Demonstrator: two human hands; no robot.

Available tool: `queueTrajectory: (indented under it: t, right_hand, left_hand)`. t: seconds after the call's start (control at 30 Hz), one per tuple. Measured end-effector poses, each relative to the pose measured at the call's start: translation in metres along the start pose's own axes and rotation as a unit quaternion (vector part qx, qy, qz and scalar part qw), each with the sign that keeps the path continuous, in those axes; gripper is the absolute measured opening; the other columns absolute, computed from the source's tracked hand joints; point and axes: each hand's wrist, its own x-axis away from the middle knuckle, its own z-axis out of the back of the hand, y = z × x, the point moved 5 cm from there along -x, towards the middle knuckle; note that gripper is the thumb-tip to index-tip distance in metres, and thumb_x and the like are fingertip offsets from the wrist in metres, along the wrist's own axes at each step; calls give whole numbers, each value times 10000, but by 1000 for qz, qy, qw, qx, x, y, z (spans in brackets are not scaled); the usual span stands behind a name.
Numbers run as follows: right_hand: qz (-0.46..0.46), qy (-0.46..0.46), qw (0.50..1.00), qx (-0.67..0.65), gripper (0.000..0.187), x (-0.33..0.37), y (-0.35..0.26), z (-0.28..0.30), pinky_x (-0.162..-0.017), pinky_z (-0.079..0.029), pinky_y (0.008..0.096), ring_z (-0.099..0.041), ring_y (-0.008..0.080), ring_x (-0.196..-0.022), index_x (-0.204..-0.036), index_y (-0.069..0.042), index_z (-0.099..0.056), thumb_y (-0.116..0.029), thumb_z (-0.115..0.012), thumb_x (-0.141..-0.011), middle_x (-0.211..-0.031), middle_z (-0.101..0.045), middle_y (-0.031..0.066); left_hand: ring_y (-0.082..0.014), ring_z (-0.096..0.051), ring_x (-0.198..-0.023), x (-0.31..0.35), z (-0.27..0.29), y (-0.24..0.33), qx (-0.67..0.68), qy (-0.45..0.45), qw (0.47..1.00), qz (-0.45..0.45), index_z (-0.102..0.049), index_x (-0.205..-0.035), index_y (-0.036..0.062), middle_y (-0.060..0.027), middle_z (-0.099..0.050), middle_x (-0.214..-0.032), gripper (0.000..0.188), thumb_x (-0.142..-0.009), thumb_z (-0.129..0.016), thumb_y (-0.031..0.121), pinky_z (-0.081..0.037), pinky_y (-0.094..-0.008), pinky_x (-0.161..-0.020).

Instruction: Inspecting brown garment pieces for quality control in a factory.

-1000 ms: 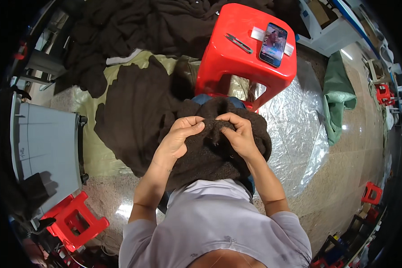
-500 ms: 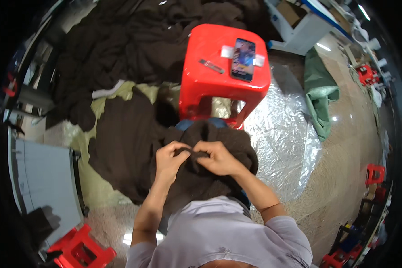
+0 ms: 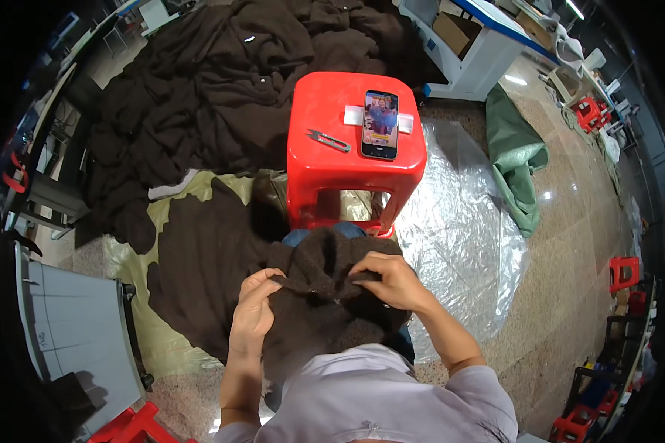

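Note:
A dark brown knitted garment [image 3: 319,258] lies over my lap, its edge stretched between my hands. My left hand [image 3: 256,299] pinches the edge between thumb and fingers on the left. On the right, my right hand [image 3: 393,282] grips another part of the same edge, fingers curled over it. A small pale speck shows on the knit between them. Beyond my knees stands a red plastic stool [image 3: 325,166]. On it lie thread snips [image 3: 328,141] and a phone [image 3: 379,127] with a lit screen, resting across a white strip.
A large heap of dark brown knitwear [image 3: 199,81] covers the floor at the far left. Clear plastic sheeting [image 3: 451,244] spreads to the right, beside a green sack [image 3: 516,162]. A grey bin [image 3: 81,325] stands at left, with a red stool [image 3: 144,428] near it.
My hands were close together at the fabric and have now moved apart, drawing the edge out between them. The view has tilted, so the stool appears lower and farther left.

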Motion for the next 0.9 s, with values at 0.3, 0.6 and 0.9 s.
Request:
queueTrajectory:
  t: [0.3,0.6,0.9]
  right_hand:
    - [150,157,972,91,294,23,-52,37,-680,-533,349,-663,285,-782,-944,-2,-681,94,-736,-672,-868,-665,117]
    - [328,243,909,87,313,21,-78,-26,-571,-528,305,-654,226,-711,-979,-10,-664,57,-713,-677,-880,-644,97]
    - [251,170,952,51,319,8,-68,-25,-627,-517,311,-629,240,-736,-942,-18,-665,80,-712,-642,-877,-605,88]
  left_hand:
    - [-176,-680,-865,11,-41,25,4,10,996,-86,-653,-998,-48,-113,-710,-952,110,-913,-604,2,-542,-293,-838]
    - [-106,-634,-819,19,-69,-5,-46,-61,995,-59,-676,-978,-57,-77,-691,-906,100,-890,-651,-17,-495,-230,-792]
    - [-116,-651,-849,22,-59,-9,-93,-51,986,-128,-670,-990,-69,-87,-697,-929,126,-864,-676,-77,-523,-221,-787]
